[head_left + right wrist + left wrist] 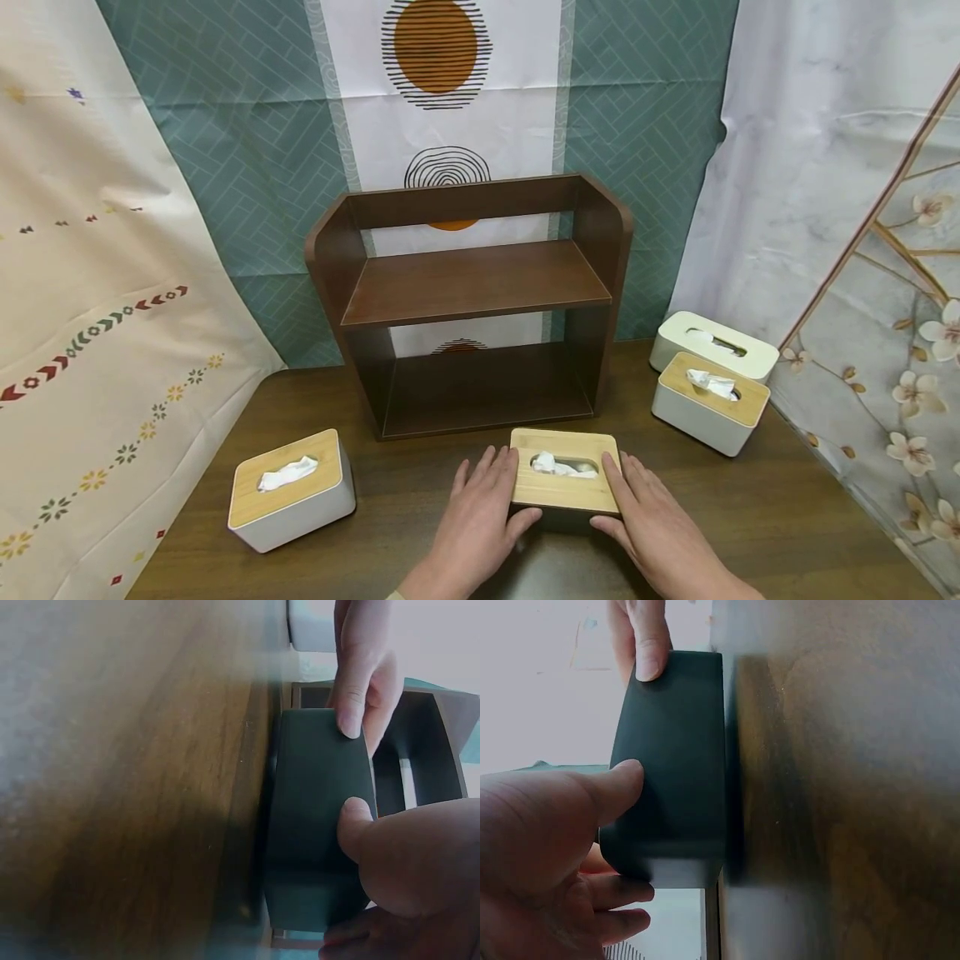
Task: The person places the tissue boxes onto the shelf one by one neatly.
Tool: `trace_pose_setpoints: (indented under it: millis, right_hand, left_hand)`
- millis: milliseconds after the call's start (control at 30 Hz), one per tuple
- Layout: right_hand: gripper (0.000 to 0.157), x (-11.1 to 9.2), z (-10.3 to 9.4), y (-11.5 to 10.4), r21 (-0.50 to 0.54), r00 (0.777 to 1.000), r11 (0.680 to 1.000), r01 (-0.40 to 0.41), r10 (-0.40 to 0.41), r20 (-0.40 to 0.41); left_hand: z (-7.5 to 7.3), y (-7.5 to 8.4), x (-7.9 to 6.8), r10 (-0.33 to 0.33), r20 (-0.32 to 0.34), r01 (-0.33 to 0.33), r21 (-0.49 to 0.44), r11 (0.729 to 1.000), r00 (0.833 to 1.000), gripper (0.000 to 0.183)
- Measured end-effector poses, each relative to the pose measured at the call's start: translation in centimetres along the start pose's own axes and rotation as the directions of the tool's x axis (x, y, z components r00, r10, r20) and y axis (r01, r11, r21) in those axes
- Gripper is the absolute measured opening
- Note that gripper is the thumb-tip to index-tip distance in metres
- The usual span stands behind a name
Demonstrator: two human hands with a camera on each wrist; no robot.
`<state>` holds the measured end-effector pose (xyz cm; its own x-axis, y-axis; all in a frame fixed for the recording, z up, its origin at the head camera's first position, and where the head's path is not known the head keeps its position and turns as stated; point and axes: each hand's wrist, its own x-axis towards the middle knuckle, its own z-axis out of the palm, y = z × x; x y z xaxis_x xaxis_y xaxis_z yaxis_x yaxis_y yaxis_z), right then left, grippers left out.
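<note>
A dark green tissue box (pixel 540 492) with a light wooden lid sits before the shelf, white tissue showing in its slot. My left hand (pixel 483 521) grips its left end, thumb on the near face and fingers along the side. On the opposite end, my right hand (pixel 656 525) holds the box in the same way. The left wrist view shows both thumbs against the dark near wall (pixel 675 750). In the right wrist view, the box's underside lies close along the tabletop (pixel 157 772), with a dark shadow beside it.
Behind stands a brown two-tier shelf (pixel 480 283). At the left is a white tissue box with wooden lid (pixel 292 492). Another wooden-lidded box (pixel 708 408) stands at the right, in front of an all-white tissue box (pixel 716 337). Patterned cloths hang around the table.
</note>
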<state>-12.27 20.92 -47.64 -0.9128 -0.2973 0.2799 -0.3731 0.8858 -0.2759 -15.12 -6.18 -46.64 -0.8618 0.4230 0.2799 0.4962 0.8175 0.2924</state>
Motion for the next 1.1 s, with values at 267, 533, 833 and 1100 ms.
trace_pose_setpoints:
  millis: [267, 533, 833, 1100]
  right_hand:
    - [0.079, 1.2, -0.1, -0.3, -0.012, 0.999, 1.000, 0.021, -0.022, -0.043]
    - [0.079, 2.7, -0.4, -0.6, -0.034, 0.989, 0.997, 0.068, -0.072, -0.130]
    - [0.077, 4.8, -0.7, -0.6, -0.020, 0.983, 0.992, 0.122, -0.124, -0.139]
    - [0.074, 6.9, -0.6, -0.5, 0.019, 0.988, 0.995, 0.102, -0.099, -0.119]
  left_hand:
    - [-0.5, -0.3, 0.6, -0.028, -0.021, 0.028, -0.008, 1.000, 0.999, 0.081]
    - [-1.1, -0.7, 1.2, -0.026, -0.072, 0.025, -0.020, 0.999, 0.997, 0.081]
    - [-1.5, -1.7, 2.0, -0.046, -0.103, 0.042, -0.040, 0.998, 0.994, 0.079]
    - [-1.4, -2.9, 3.4, -0.073, -0.122, 0.066, -0.060, 0.996, 0.990, 0.079]
